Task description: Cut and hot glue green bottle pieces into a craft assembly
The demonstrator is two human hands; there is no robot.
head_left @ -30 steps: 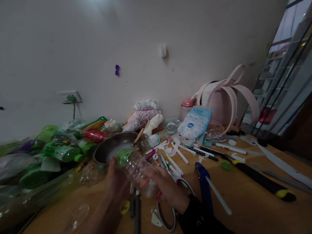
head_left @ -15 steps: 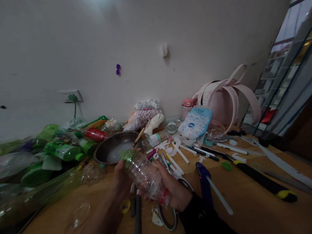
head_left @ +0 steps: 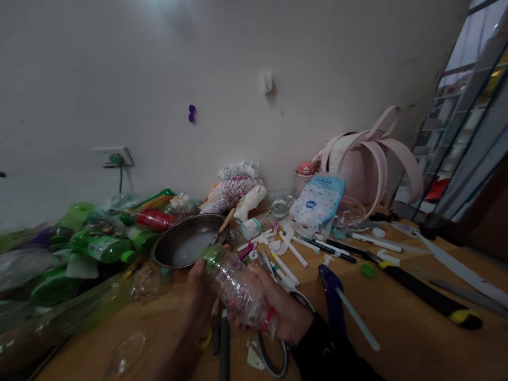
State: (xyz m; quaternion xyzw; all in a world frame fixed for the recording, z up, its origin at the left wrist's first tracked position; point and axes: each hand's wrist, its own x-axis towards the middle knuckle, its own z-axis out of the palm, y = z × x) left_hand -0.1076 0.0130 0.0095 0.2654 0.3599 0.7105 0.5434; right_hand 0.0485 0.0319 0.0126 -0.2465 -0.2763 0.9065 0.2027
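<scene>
A clear plastic bottle [head_left: 238,288] with a green end and a red ring near its neck lies tilted between my two hands. My left hand [head_left: 198,280] is closed around the green end, at the upper left. Toward the ringed end, my right hand [head_left: 280,307] wraps the bottle from the right side, thumb on top; a dark sleeve covers that wrist. Just beyond the green end stands a metal bowl [head_left: 166,251] with a brush [head_left: 223,225] resting in it. Scissors [head_left: 283,357] lie partly hidden beneath my right hand.
Green plastic bottles [head_left: 101,246] are heaped at the left. Several markers [head_left: 293,248] and paper scraps cover the middle. At the right are a blue glue gun [head_left: 331,296] and a black-and-yellow handled tool [head_left: 428,296]. A pink backpack [head_left: 357,166] stands by the wall.
The bottle has shifted very slightly to the right in my hands, and more of the yellow ring on the table is covered by my left hand. Both hands keep their grip.
</scene>
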